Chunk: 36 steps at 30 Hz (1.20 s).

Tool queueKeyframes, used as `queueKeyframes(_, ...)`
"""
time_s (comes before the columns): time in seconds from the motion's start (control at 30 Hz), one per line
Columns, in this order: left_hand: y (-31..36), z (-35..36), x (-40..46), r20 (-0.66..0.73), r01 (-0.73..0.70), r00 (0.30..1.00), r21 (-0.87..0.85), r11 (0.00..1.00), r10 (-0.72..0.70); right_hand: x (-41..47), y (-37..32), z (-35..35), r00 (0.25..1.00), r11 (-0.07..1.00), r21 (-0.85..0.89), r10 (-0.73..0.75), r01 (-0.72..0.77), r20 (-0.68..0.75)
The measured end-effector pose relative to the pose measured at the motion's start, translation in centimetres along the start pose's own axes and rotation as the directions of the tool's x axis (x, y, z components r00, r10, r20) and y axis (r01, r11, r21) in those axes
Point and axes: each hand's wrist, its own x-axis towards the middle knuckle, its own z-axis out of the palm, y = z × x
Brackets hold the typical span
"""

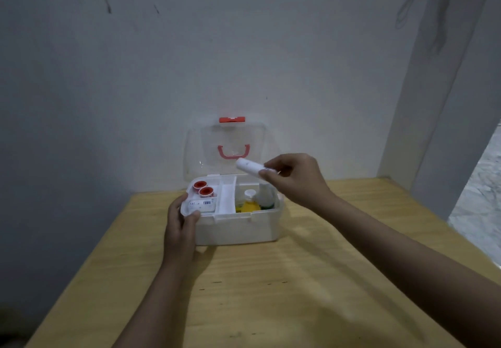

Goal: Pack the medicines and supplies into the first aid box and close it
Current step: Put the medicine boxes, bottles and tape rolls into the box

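A white first aid box (238, 228) stands open on the wooden table, its clear lid (230, 136) with red latch and handle raised against the wall. My left hand (180, 228) grips the box's front left corner. My right hand (295, 179) holds a white tube (248, 167) tilted above the box's right side. An inner tray on the left holds two red-capped rolls (203, 188) and a white labelled packet (202, 204). The right compartment shows a white-capped bottle (250, 194), something yellow (248, 207) and a green-based bottle (267, 202).
The light wooden table (257, 288) runs from the wall toward me, its left edge slanting down to the bottom left. A grey-white wall stands right behind the box. A white pillar (444, 98) rises at the right, with patterned floor beyond it.
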Motion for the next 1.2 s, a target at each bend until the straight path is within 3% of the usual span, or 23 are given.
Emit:
queueKeyframes(0.17,0.4,-0.3,-0.3,0.036,0.001,0.999,-0.044,0.999,0.001,0.8,-3.4,4.3,0.982,0.975,-0.204,-0.046,0.084,0.183)
queueKeyframes(0.43,0.4,-0.7,-0.3,0.061,0.006,0.998,-0.03,1.0,-0.004,1.0,-3.6,8.5,0.946,0.826,-0.52,-0.049,0.218,0.32)
queueKeyframes(0.53,0.5,-0.7,-0.2,0.065,0.007,0.998,-0.031,0.999,-0.005,1.5,-3.1,7.8,0.95,0.905,-0.408,0.013,0.122,0.312)
queueKeyframes(0.63,0.5,-0.6,-0.4,0.057,0.007,0.998,-0.05,0.999,-0.004,3.2,-1.3,6.3,0.992,0.97,-0.242,0.057,-0.029,0.109)
queueKeyframes(0.73,0.3,-0.6,-0.2,0.048,0.013,0.999,-0.047,0.999,-0.011,5.6,1.2,5.2,0.974,0.97,-0.099,0.217,-0.222,-0.061)
queueKeyframes(0.83,0.0,-0.5,0.0,0.045,0.026,0.999,-0.045,0.999,-0.024,8.1,2.7,4.7,0.933,0.934,-0.033,0.354,-0.357,-0.062)
queueKeyframes(1.03,-0.3,-0.6,0.1,0.047,0.017,0.999,-0.048,0.999,-0.015,10.4,3.2,5.5,0.919,0.911,0.116,0.393,-0.395,0.039)
queueKeyframes(1.2,-0.3,-0.3,0.3,0.035,0.005,0.999,-0.045,0.999,-0.003,8.1,2.3,4.9,0.977,0.969,0.128,0.213,-0.21,-0.006)
